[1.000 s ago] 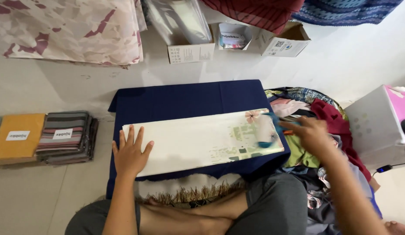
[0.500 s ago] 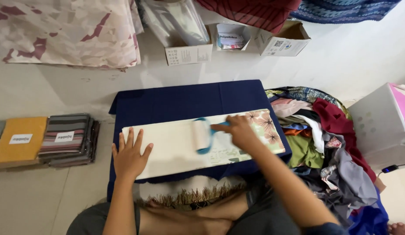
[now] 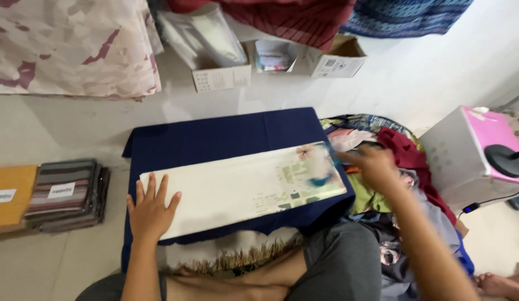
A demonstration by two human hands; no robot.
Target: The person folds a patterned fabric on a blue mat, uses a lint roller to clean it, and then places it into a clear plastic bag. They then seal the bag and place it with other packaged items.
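Observation:
A long cream folded cloth point(image 3: 226, 192) with a flower print at its right end lies on a navy-covered board point(image 3: 215, 136) in front of my crossed legs. My left hand point(image 3: 150, 209) presses flat on the cloth's left end, fingers spread. My right hand point(image 3: 371, 167) is at the cloth's right end, blurred by motion. It grips a blue roller point(image 3: 325, 177) that rests on the printed part of the cloth.
A heap of mixed clothes point(image 3: 401, 153) lies at the right, beside a white and pink box point(image 3: 463, 153). Packed folded fabrics point(image 3: 67, 192) and an orange one point(image 3: 8, 195) sit at the left. Cardboard boxes point(image 3: 223, 75) and a patterned sheet point(image 3: 69, 44) are at the back.
My right hand ran the roller from the cloth's right end to its middle, then back to the right end. The left hand stayed flat on the cloth.

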